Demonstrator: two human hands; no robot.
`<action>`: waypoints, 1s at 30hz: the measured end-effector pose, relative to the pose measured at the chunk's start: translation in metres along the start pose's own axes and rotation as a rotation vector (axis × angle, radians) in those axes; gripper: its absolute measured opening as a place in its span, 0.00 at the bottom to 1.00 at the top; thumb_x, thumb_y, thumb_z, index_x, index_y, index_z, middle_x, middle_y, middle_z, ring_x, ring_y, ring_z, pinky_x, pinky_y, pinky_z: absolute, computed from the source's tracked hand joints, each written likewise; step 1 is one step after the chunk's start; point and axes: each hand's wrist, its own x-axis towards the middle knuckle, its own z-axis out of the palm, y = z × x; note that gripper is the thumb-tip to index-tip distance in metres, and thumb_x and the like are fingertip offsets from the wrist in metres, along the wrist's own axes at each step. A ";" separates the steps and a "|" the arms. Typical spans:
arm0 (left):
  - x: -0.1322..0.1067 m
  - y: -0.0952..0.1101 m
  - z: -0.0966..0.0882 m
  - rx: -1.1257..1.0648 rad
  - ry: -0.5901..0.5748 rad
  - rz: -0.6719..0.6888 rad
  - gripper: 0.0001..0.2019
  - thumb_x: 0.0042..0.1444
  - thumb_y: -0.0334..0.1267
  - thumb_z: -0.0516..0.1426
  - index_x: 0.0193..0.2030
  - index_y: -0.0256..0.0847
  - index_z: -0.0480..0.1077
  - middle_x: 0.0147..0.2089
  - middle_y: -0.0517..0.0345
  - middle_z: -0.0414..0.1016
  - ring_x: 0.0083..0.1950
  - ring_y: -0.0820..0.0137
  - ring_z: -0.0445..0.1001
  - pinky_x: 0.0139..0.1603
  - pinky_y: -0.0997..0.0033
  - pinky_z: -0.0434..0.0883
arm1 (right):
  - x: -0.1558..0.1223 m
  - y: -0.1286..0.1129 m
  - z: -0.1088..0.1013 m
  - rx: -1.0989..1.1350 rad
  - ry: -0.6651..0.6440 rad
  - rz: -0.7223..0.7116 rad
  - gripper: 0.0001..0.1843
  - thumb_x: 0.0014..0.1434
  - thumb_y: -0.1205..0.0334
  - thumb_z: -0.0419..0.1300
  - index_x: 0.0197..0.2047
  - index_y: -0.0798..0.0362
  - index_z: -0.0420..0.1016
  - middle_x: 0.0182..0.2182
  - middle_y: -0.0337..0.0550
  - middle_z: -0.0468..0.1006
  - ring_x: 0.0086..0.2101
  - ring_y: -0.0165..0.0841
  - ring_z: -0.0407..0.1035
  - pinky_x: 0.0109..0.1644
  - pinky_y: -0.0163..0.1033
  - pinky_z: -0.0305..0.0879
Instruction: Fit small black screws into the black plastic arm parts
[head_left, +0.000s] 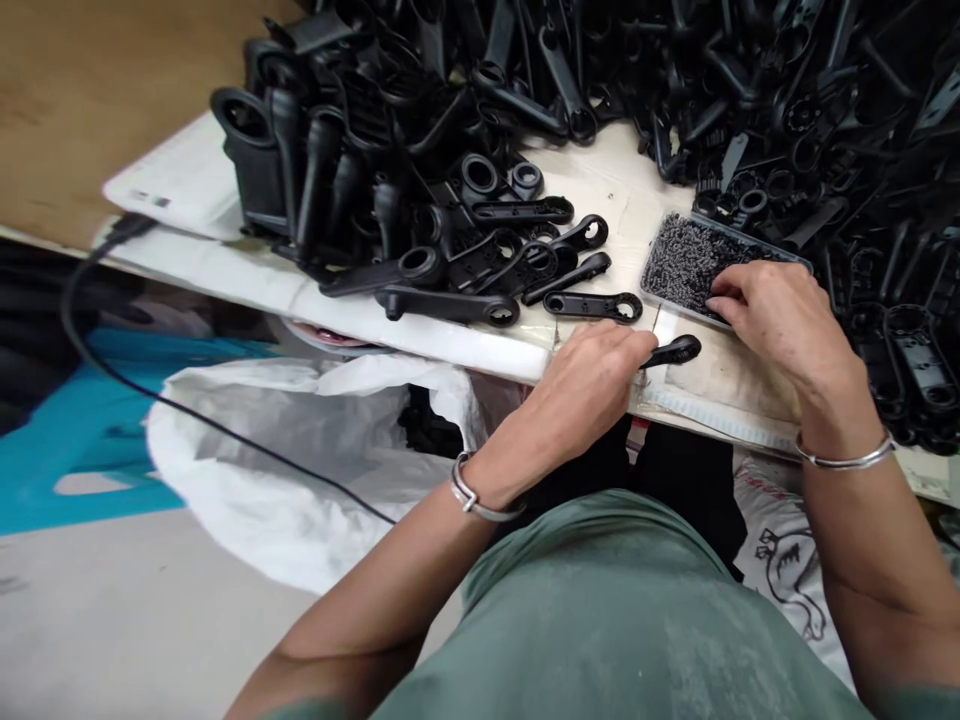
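Note:
My left hand is closed around a black plastic handle part, whose ringed end sticks out to the right over the table edge. Fingers bent together, my right hand reaches into the near right part of a clear plastic box. Small dark screws fill that box; whether my fingertips pinch any of them is hidden. Just beyond my left hand lies another black part with a toothed ring.
Heaps of black plastic parts cover the table at the left and the right. Below the edge hangs an open white sack with dark contents. A black cable runs across it. A printed white bag stands at the right.

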 end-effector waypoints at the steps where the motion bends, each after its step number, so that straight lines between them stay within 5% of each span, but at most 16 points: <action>1: 0.002 0.001 -0.002 -0.007 -0.022 -0.029 0.16 0.61 0.20 0.45 0.42 0.35 0.72 0.38 0.52 0.76 0.42 0.64 0.72 0.44 0.66 0.65 | 0.002 0.000 0.000 -0.003 -0.004 0.000 0.12 0.61 0.61 0.57 0.44 0.51 0.82 0.40 0.51 0.81 0.42 0.47 0.74 0.45 0.49 0.68; 6: 0.005 0.002 -0.002 -0.012 -0.038 -0.042 0.15 0.62 0.21 0.44 0.37 0.35 0.71 0.39 0.53 0.70 0.38 0.68 0.68 0.38 0.69 0.64 | 0.004 -0.001 0.004 0.029 0.018 0.002 0.11 0.59 0.65 0.57 0.40 0.51 0.81 0.37 0.50 0.81 0.40 0.46 0.74 0.46 0.49 0.68; 11: 0.001 -0.001 0.005 -0.014 0.040 -0.008 0.15 0.63 0.21 0.44 0.39 0.35 0.71 0.41 0.52 0.70 0.42 0.67 0.68 0.43 0.69 0.67 | 0.001 0.003 0.004 0.161 0.104 -0.004 0.10 0.59 0.66 0.58 0.38 0.52 0.82 0.33 0.49 0.81 0.38 0.45 0.74 0.47 0.49 0.67; 19: -0.007 -0.002 0.015 0.058 0.125 0.005 0.16 0.65 0.23 0.43 0.45 0.38 0.71 0.40 0.54 0.73 0.43 0.68 0.71 0.41 0.70 0.68 | -0.021 0.015 0.006 0.690 0.310 0.048 0.04 0.54 0.68 0.65 0.33 0.52 0.81 0.26 0.40 0.78 0.27 0.31 0.70 0.31 0.37 0.64; 26: -0.008 0.000 0.026 0.216 0.311 0.047 0.17 0.65 0.21 0.42 0.43 0.39 0.70 0.33 0.56 0.71 0.38 0.68 0.70 0.37 0.71 0.65 | -0.050 0.009 0.018 1.111 0.253 0.099 0.03 0.51 0.67 0.69 0.32 0.50 0.82 0.21 0.35 0.76 0.20 0.27 0.69 0.25 0.34 0.66; 30: -0.010 0.003 0.030 0.320 0.348 0.003 0.16 0.67 0.24 0.42 0.42 0.40 0.70 0.32 0.56 0.71 0.35 0.68 0.70 0.35 0.70 0.62 | -0.062 0.010 0.025 1.168 0.218 0.153 0.04 0.50 0.67 0.70 0.31 0.50 0.81 0.21 0.36 0.76 0.20 0.27 0.70 0.24 0.33 0.68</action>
